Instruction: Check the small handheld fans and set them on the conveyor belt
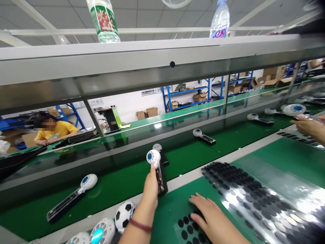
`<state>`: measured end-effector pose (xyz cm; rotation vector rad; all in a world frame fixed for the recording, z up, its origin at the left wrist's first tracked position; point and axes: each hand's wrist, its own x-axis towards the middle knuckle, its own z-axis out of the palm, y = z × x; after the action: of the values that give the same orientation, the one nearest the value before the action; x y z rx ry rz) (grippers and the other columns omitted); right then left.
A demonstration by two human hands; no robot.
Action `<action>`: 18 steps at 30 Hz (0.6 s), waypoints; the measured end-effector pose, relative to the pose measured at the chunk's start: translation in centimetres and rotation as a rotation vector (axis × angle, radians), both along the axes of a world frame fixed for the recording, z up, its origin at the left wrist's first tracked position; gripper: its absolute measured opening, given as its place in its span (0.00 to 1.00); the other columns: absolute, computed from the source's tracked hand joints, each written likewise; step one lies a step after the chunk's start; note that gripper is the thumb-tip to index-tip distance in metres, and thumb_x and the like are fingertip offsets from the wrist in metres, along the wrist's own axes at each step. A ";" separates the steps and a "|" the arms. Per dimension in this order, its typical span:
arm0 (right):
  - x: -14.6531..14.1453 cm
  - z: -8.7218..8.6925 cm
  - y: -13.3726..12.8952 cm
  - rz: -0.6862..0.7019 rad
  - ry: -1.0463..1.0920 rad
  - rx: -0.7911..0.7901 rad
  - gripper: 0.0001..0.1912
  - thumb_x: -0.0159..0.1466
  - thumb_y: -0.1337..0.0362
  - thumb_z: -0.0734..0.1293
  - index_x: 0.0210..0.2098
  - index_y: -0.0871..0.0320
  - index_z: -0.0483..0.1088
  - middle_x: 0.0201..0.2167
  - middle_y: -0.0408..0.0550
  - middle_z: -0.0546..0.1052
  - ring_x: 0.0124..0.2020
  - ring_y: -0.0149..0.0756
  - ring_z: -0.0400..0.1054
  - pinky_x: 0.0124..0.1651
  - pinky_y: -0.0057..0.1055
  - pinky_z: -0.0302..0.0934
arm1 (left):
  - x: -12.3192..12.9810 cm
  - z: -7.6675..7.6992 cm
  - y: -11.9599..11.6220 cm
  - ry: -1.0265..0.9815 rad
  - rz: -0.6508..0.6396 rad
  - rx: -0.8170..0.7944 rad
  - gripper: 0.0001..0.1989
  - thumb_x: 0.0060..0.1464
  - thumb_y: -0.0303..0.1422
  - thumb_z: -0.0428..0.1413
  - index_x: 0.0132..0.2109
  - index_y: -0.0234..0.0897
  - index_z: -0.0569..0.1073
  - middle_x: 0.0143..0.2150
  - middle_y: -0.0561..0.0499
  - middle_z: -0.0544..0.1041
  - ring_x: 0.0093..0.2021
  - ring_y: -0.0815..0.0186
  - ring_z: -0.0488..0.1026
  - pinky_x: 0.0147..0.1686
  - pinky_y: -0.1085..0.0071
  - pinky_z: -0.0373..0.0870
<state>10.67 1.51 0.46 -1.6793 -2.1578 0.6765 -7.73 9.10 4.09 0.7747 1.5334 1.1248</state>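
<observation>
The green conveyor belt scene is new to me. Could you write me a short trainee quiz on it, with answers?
1. Which of the camera wearer's hands touches a white-headed plastic device with a long black handle?

2. True or false: the right hand is at a clear sheet of round black discs.

3. How many clear plastic bottles stand on the long grey overhead shelf?
A one
B two
C three

Key: 1 left hand; 2 true; 3 B.

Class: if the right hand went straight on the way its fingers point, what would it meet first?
Probably the black-handled device at the left hand; depth is unclear, so the pale rail before it could come first.
</observation>
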 end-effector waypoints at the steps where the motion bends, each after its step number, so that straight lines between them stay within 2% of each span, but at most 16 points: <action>1: 0.1 0.3 0.1 -0.022 0.007 0.028 0.20 0.61 0.64 0.55 0.50 0.60 0.65 0.54 0.52 0.67 0.55 0.42 0.59 0.57 0.40 0.52 | 1.1 -0.2 -1.3 -0.081 -0.003 0.027 0.24 0.50 0.53 0.47 0.35 0.34 0.67 0.26 0.51 0.71 0.27 0.65 0.72 0.23 0.72 0.64; 4: 0.7 1.3 0.5 -0.006 -0.018 0.060 0.15 0.57 0.72 0.55 0.37 0.58 0.70 0.40 0.49 0.73 0.42 0.37 0.68 0.45 0.31 0.60 | 4.1 -1.5 -4.3 -0.329 -0.031 0.054 0.16 0.50 0.44 0.53 0.39 0.37 0.64 0.26 0.51 0.71 0.30 0.62 0.74 0.25 0.71 0.66; 7: 1.3 2.2 0.7 0.029 -0.058 0.034 0.14 0.52 0.75 0.57 0.30 0.56 0.71 0.34 0.47 0.73 0.38 0.36 0.68 0.42 0.30 0.60 | 6.0 -2.8 -4.6 -0.565 -0.022 0.073 0.15 0.48 0.35 0.57 0.42 0.41 0.61 0.29 0.54 0.73 0.29 0.63 0.75 0.26 0.70 0.68; 9: 1.4 2.5 0.8 0.050 -0.078 0.017 0.16 0.50 0.77 0.58 0.30 0.56 0.72 0.35 0.47 0.73 0.40 0.37 0.68 0.43 0.29 0.59 | 6.6 -3.4 -3.7 -0.646 -0.039 0.068 0.14 0.47 0.40 0.56 0.39 0.39 0.64 0.28 0.53 0.73 0.24 0.65 0.73 0.24 0.71 0.67; 12: 1.3 2.5 1.0 0.069 -0.113 -0.006 0.16 0.47 0.78 0.59 0.28 0.57 0.73 0.37 0.47 0.73 0.42 0.38 0.66 0.44 0.29 0.58 | 6.7 -3.8 -2.3 -0.688 -0.112 -0.003 0.26 0.48 0.54 0.48 0.29 0.31 0.69 0.19 0.47 0.72 0.18 0.67 0.69 0.21 0.73 0.65; 14: 1.1 2.4 1.3 0.068 -0.131 -0.019 0.16 0.46 0.78 0.59 0.28 0.57 0.73 0.37 0.48 0.73 0.42 0.39 0.66 0.43 0.30 0.58 | 6.5 -4.0 -1.9 -0.698 -0.152 -0.040 0.30 0.49 0.55 0.44 0.23 0.29 0.69 0.15 0.45 0.70 0.15 0.67 0.67 0.19 0.73 0.63; 18: 0.9 2.5 1.8 0.051 -0.132 -0.041 0.16 0.43 0.79 0.59 0.27 0.59 0.71 0.34 0.48 0.73 0.39 0.39 0.64 0.41 0.30 0.58 | 6.4 -4.5 -2.2 -0.714 -0.170 0.005 0.31 0.50 0.55 0.43 0.23 0.29 0.70 0.15 0.44 0.72 0.15 0.68 0.68 0.19 0.76 0.61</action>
<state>11.55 3.31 2.94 -1.7406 -2.2991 0.6444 -1.36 6.92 -0.40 0.4206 0.8489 1.1141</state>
